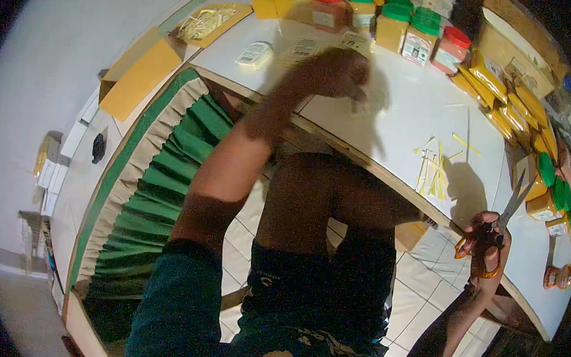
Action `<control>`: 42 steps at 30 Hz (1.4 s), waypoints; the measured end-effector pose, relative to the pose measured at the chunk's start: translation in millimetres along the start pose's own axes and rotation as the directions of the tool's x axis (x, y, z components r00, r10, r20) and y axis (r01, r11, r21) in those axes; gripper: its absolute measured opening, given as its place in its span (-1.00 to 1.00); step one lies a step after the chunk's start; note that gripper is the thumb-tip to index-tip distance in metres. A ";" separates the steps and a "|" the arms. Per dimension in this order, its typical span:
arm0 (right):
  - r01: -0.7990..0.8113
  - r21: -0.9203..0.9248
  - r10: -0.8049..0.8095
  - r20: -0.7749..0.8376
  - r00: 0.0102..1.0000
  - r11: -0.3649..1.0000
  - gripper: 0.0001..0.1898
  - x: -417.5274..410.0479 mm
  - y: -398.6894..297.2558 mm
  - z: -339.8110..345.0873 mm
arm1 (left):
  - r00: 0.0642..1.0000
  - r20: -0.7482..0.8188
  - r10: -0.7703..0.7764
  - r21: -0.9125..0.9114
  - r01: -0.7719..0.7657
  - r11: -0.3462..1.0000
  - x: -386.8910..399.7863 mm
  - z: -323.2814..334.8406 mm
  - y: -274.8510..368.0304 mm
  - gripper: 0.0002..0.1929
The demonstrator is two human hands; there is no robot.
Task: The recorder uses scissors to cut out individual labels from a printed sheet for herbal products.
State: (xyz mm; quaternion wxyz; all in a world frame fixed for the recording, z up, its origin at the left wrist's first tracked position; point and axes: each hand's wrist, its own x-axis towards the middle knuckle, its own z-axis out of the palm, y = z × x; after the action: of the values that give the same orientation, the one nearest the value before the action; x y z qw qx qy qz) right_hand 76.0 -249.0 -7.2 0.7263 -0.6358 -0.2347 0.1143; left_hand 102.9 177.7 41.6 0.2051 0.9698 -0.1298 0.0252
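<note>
My right hand (487,239) holds scissors (514,204) with orange-edged handle loops at the table's near edge, the blades apart and pointing away from me. My left hand (341,74) reaches over the white table (412,103), dark with shadow and blurred, so whether anything is between its fingers is unclear. Close to it lie printed labels (306,47) and another label (352,41). A stack of cut labels (255,54) sits farther left. Thin yellow-and-white paper strips (433,169) are scattered on the tabletop between my hands.
Green-lidded jars (392,26) and red-lidded jars (451,49) line the far side. Yellow packets (515,106) are piled on the right near a cardboard box (513,60). Paper scraps (207,23) fill a carton at left. A green curtain (164,184) hangs beside my left arm.
</note>
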 end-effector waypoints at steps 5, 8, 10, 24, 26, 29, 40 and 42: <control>0.006 0.086 -0.001 -0.062 0.998 0.996 -0.14 2.3 3.8 -3.2 | 0.669 -0.467 -0.578 -0.533 0.309 0.788 -93.3 -64.9 -23.1 -0.66; -0.067 0.061 0.068 -0.010 0.998 0.996 -0.15 7.1 3.5 -2.8 | 0.566 -0.516 -0.643 -0.549 0.357 0.756 -126.3 -67.9 -78.6 -0.68; -0.055 0.026 0.056 -0.012 0.998 0.998 -0.15 7.6 5.3 -4.5 | 0.555 -0.525 -0.645 -0.527 0.383 0.759 -127.5 -63.5 -104.9 -0.66; -0.107 0.000 0.107 -0.044 0.993 0.994 -0.11 8.6 -1.9 2.9 | 0.610 -0.753 -0.246 0.147 0.521 0.841 -116.4 -57.1 -158.8 -0.70; -0.081 -0.045 0.081 0.002 0.997 0.996 -0.07 8.7 -3.3 2.4 | 0.651 -0.712 -0.263 0.023 0.397 0.918 -87.9 -45.2 -126.7 -0.68; -0.090 -0.132 0.076 -0.107 0.991 0.987 0.00 6.2 -12.7 17.0 | 0.769 -0.514 -0.380 0.047 0.468 0.883 -52.7 -32.1 -89.4 -0.55; -0.163 -0.514 0.367 0.324 0.872 0.842 -0.36 -110.7 33.6 49.0 | 0.739 -0.503 -0.448 0.149 0.585 0.797 -34.2 -28.2 -117.1 -0.35; -0.166 -0.693 0.493 0.303 0.816 0.701 -0.45 -136.4 53.2 67.6 | 0.756 -0.476 -0.449 0.134 0.567 0.813 -33.9 -31.6 -122.2 -0.36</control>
State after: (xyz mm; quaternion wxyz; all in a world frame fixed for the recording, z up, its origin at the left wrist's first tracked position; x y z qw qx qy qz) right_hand -67.6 -244.7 -80.4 0.3534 -0.8283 -0.3051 0.3097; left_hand 102.3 306.5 19.2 0.0930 0.9570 0.1934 0.1950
